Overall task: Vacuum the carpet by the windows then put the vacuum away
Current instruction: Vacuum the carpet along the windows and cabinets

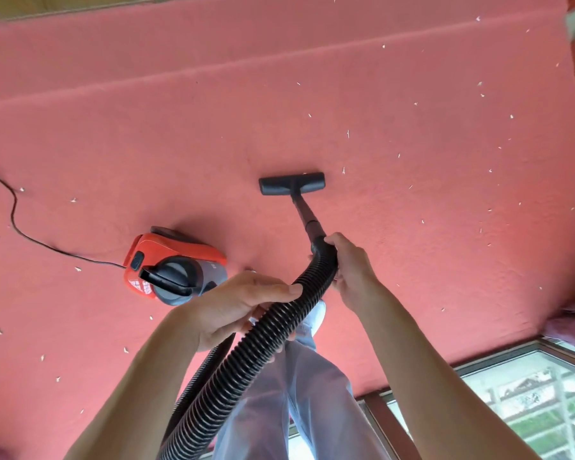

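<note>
Fingers (274, 287) of the left hand (239, 307) curl round the black hose (246, 363), and the right hand (349, 270) grips it higher up, where it joins the tube (307, 217). The brush head (291, 183) lies flat near the middle of the carpet (412, 194), well away from the edge by the window (528, 393), with the orange vacuum (170, 265) beside it.

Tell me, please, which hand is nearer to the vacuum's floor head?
Right. The right hand grips the hose where it joins the wand leading to the floor head; the left hand holds the hose further back, nearer the canister.
</note>
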The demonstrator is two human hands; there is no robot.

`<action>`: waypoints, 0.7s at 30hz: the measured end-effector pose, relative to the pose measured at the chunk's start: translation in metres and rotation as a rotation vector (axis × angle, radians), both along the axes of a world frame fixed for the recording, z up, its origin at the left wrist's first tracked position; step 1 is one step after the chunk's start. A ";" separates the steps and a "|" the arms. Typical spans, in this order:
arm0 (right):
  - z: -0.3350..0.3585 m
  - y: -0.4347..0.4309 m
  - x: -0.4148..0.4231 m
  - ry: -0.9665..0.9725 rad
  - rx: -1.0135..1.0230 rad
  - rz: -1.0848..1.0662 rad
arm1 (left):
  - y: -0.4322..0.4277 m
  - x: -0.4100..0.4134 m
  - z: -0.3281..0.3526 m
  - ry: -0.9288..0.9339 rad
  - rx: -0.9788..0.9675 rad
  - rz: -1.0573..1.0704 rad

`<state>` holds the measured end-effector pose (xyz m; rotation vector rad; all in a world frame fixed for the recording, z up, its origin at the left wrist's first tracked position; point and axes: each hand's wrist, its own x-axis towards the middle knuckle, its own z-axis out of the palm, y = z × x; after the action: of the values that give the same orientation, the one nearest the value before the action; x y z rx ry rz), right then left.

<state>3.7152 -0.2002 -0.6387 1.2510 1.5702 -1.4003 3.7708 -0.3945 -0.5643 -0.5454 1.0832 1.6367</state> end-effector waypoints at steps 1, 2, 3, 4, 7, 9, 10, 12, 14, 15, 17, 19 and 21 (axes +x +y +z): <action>0.000 -0.003 -0.001 0.000 -0.025 -0.034 | 0.000 -0.002 -0.001 0.003 -0.021 -0.020; 0.000 -0.006 -0.003 0.004 -0.059 -0.072 | 0.001 -0.004 -0.001 0.008 -0.046 -0.033; 0.000 -0.009 -0.006 0.011 -0.090 -0.106 | 0.004 -0.006 -0.003 0.011 -0.077 -0.038; -0.002 -0.012 -0.009 0.016 -0.115 -0.134 | 0.007 -0.007 -0.005 0.016 -0.115 -0.036; -0.006 -0.020 -0.021 0.018 -0.150 -0.150 | 0.019 -0.009 -0.011 0.000 -0.231 0.004; -0.006 -0.022 -0.030 0.021 -0.140 -0.152 | 0.025 -0.010 -0.013 -0.006 -0.253 0.031; -0.004 -0.020 -0.034 0.032 -0.129 -0.164 | 0.027 -0.011 -0.013 -0.004 -0.242 0.039; 0.001 -0.012 -0.035 0.070 -0.098 -0.215 | 0.028 -0.015 -0.010 0.009 -0.178 0.030; 0.011 0.001 -0.026 0.080 -0.105 -0.307 | 0.026 -0.020 -0.004 0.038 -0.101 -0.033; 0.015 0.008 -0.020 0.074 -0.122 -0.351 | 0.025 -0.024 -0.001 0.050 -0.078 -0.075; 0.020 0.020 -0.008 0.062 -0.128 -0.399 | 0.024 -0.030 0.001 0.059 -0.058 -0.139; 0.020 0.028 -0.004 0.058 -0.104 -0.401 | 0.025 -0.035 0.002 0.055 -0.063 -0.175; 0.016 0.031 -0.006 0.067 -0.082 -0.405 | 0.029 -0.039 0.001 0.053 -0.076 -0.192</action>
<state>3.7089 -0.1696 -0.6227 1.5447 1.3326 -1.7524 3.7322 -0.3651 -0.5636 -0.4354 1.2033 1.4544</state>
